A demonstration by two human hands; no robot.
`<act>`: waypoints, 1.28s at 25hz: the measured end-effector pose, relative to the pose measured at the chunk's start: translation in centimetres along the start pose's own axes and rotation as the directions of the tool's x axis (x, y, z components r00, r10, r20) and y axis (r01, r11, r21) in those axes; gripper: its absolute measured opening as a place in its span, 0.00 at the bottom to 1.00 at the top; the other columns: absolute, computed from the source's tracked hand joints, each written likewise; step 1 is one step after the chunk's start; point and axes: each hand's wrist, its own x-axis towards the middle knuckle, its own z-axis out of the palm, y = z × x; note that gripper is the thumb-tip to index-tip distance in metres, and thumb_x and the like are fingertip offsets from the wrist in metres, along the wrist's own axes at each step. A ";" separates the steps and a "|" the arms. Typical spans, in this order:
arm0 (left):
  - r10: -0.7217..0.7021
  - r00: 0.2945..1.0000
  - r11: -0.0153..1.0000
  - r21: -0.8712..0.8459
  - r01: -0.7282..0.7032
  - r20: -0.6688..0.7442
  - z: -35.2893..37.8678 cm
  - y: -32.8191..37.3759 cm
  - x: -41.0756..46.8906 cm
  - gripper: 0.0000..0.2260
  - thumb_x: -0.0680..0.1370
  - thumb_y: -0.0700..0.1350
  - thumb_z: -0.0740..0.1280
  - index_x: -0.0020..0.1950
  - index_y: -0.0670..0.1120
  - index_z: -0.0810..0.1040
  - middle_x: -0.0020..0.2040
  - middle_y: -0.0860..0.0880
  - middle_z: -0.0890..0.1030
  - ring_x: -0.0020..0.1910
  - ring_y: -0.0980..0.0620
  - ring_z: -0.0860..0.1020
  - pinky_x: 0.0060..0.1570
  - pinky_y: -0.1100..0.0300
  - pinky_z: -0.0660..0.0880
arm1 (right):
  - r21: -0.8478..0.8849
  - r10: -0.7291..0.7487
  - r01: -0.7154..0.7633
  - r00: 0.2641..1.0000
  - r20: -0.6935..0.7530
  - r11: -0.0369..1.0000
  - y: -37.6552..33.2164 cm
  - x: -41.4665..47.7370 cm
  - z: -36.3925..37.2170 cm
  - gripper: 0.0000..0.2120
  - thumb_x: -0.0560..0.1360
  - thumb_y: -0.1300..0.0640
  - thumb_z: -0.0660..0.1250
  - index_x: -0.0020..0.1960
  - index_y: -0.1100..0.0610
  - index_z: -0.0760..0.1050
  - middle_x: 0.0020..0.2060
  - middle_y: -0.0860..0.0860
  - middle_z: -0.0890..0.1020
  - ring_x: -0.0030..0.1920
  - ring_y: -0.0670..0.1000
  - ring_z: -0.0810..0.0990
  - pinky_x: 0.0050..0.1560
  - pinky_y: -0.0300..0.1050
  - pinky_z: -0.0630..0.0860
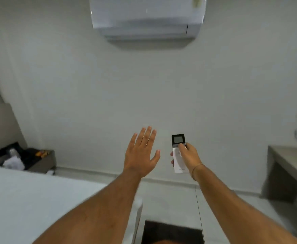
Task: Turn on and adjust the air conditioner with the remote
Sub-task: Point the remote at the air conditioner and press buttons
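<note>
Right hand [190, 155] holds remote [178, 152] below air conditioner [146, 18] (left hand [141, 155] spread, empty).

A right hand [188, 156] holds a slim white remote control with a dark screen end [178, 152] upright, thumb pressed just below the screen, aimed at a white wall-mounted air conditioner [146, 18] high on the pale wall. The left hand [141, 155] is raised just beside it, empty, palm away, fingers spread. A white bed [38, 199] fills the lower left.
</note>
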 end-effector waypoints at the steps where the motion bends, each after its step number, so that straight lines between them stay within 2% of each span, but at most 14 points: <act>1: 0.002 0.998 1.000 0.011 -0.002 -0.061 -2.1 -0.1 2.0 0.34 0.84 0.60 0.54 0.87 0.49 0.49 0.88 0.49 0.50 0.86 0.49 0.47 0.84 0.44 0.50 | 0.015 -0.047 0.047 0.999 -0.008 0.999 -3.3 -0.4 0.1 0.13 0.84 0.54 0.62 0.61 0.63 0.75 0.45 0.63 0.89 0.29 0.59 0.83 0.32 0.49 0.83; 4: -0.007 0.976 1.000 0.015 0.010 -0.216 -8.0 -0.4 7.4 0.34 0.84 0.60 0.54 0.87 0.49 0.50 0.88 0.49 0.52 0.86 0.49 0.49 0.84 0.44 0.51 | 0.061 -0.163 0.164 0.986 -0.011 0.985 -11.8 -2.0 0.2 0.11 0.82 0.54 0.62 0.58 0.60 0.74 0.43 0.60 0.90 0.29 0.59 0.84 0.30 0.47 0.83; 7: -0.024 0.947 0.999 0.027 0.034 -0.322 -12.4 -0.8 10.9 0.34 0.84 0.60 0.54 0.87 0.49 0.51 0.88 0.48 0.52 0.86 0.49 0.49 0.84 0.45 0.49 | 0.124 -0.219 0.217 0.976 0.004 0.968 -17.9 -3.5 0.1 0.12 0.81 0.52 0.61 0.56 0.61 0.75 0.39 0.60 0.89 0.28 0.58 0.84 0.30 0.48 0.83; 13: 0.035 0.917 0.998 0.068 -0.009 -0.398 -16.7 -0.8 14.4 0.34 0.83 0.61 0.52 0.87 0.50 0.49 0.88 0.49 0.51 0.87 0.49 0.47 0.84 0.44 0.50 | 0.142 -0.236 0.233 0.972 0.002 0.962 -24.8 -4.9 1.0 0.14 0.81 0.50 0.64 0.56 0.61 0.79 0.39 0.61 0.90 0.30 0.58 0.87 0.33 0.49 0.85; 19: 0.048 0.901 0.997 0.068 -0.021 -0.432 -18.9 -0.7 16.2 0.33 0.83 0.61 0.50 0.87 0.50 0.50 0.88 0.49 0.50 0.86 0.49 0.48 0.85 0.44 0.50 | 0.121 -0.253 0.252 0.967 -0.013 0.960 -27.1 -4.7 1.4 0.14 0.81 0.51 0.63 0.55 0.61 0.79 0.35 0.59 0.89 0.28 0.57 0.87 0.30 0.47 0.84; 24: 0.037 0.895 0.998 0.067 -0.008 -0.444 -19.2 -1.5 16.9 0.34 0.83 0.61 0.50 0.87 0.49 0.51 0.88 0.48 0.50 0.86 0.49 0.48 0.84 0.43 0.51 | 0.111 -0.256 0.252 0.967 0.018 0.961 -27.7 -4.8 1.7 0.16 0.81 0.50 0.63 0.58 0.63 0.80 0.38 0.60 0.89 0.30 0.58 0.86 0.31 0.47 0.84; 28: 0.018 0.895 0.999 0.054 0.006 -0.445 -19.2 -2.2 17.3 0.34 0.83 0.61 0.50 0.87 0.50 0.50 0.88 0.49 0.50 0.86 0.49 0.47 0.85 0.44 0.49 | 0.090 -0.264 0.263 0.964 0.009 0.961 -28.1 -4.5 2.0 0.17 0.82 0.50 0.62 0.61 0.62 0.78 0.44 0.62 0.89 0.33 0.59 0.86 0.35 0.48 0.84; 32: 0.014 0.901 0.998 0.055 0.011 -0.433 -18.9 -2.7 17.5 0.34 0.83 0.61 0.49 0.87 0.50 0.48 0.88 0.49 0.48 0.86 0.49 0.45 0.85 0.44 0.48 | 0.079 -0.271 0.270 0.962 0.008 0.960 -28.2 -4.1 2.3 0.17 0.82 0.50 0.62 0.61 0.63 0.78 0.40 0.61 0.89 0.30 0.57 0.86 0.30 0.46 0.83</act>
